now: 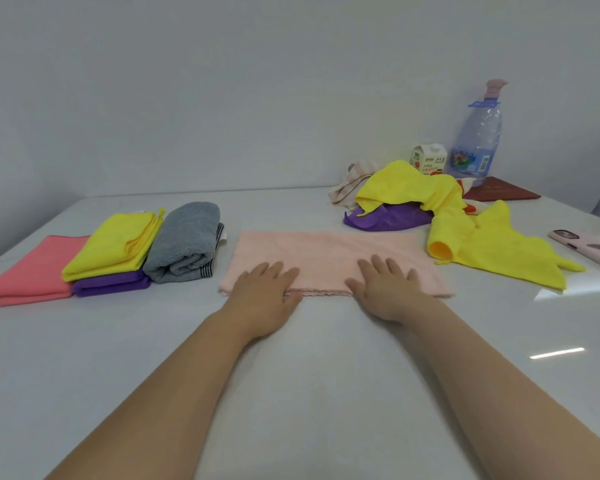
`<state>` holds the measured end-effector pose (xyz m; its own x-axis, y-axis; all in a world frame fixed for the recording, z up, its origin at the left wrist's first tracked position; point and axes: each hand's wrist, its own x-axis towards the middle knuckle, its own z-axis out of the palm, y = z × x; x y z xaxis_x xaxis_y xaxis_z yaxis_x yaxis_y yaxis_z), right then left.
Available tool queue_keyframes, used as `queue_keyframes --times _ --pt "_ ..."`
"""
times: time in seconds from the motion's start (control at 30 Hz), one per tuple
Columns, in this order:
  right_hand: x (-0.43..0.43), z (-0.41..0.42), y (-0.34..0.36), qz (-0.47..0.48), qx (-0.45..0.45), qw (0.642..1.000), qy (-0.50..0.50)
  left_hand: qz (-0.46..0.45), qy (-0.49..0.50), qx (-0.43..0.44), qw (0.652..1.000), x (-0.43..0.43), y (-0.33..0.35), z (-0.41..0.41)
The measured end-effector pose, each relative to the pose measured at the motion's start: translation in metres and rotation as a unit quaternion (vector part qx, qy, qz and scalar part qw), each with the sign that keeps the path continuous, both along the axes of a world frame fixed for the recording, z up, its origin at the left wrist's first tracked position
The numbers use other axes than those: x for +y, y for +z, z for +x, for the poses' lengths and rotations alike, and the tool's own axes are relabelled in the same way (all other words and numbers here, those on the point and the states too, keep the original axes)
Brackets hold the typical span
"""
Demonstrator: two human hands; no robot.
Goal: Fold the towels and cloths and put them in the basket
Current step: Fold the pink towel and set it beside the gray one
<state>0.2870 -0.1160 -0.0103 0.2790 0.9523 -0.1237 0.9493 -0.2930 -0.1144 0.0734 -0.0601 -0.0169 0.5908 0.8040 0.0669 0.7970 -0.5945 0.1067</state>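
**Hands Flat on the Pink Towel: Fault Conditions and Hand Position**

The left hand (265, 292) and the right hand (383, 289) are laid palm down on the near edge of the pink towel (329, 251). The fingers are held straight and spread. Nothing is gripped by either hand.

The pink towel is spread as a wide band on the table (309, 393), in front of the person. It lies between a group of folded cloths, with the grey towel (184, 240) nearest, and a loose pile of yellow cloths (482, 251). No basket is seen in this view.

**Fault conditions (judged)**

1. The table surface is glossy. If one end is lifted while the other is not pinned, the whole towel is likely to be dragged and the edges misaligned.
2. The near hem appears doubled. If pressure is released unevenly, the layers may be shifted apart.
3. The yellow cloths lie near the towel's right end. A corner could be caught in a fold made from that side.

**Hand position**

Both forearms are extended forward, roughly parallel, and lifted slightly towards the wrists. The hands are set apart, either side of the towel's middle, with the fingertips pointed away from the person.
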Motion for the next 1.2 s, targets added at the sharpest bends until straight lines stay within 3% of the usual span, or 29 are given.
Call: queue_keyframes --times 0.23,0.37,0.5,0.6,0.7,0.9,1.2 --pt "-0.006 0.022 0.013 -0.026 -0.029 0.998 -0.045 0.025 0.024 -0.012 0.999 0.000 0.016 -0.001" --pt "0.010 0.035 0.023 -0.009 -0.116 0.991 -0.068 -0.010 0.096 -0.137 0.986 0.023 0.037 0.010" --pt "0.051 0.016 0.036 0.108 -0.104 0.989 0.005 0.027 0.090 -0.190 0.977 0.055 0.049 0.037" --pt "0.074 0.000 0.018 0.121 -0.053 0.991 0.033 0.028 0.045 -0.071 0.996 0.067 0.038 0.060" --pt "0.082 0.006 -0.004 0.083 -0.014 0.996 -0.002 -0.042 0.085 0.018 0.995 0.077 0.011 0.059" --pt "0.084 0.035 -0.004 0.047 -0.008 0.997 -0.057 -0.059 0.150 0.015 0.987 0.079 0.004 0.044" --pt "0.067 0.090 -0.007 0.085 -0.002 0.983 -0.166 -0.070 0.198 -0.009 0.978 0.086 0.001 0.021"
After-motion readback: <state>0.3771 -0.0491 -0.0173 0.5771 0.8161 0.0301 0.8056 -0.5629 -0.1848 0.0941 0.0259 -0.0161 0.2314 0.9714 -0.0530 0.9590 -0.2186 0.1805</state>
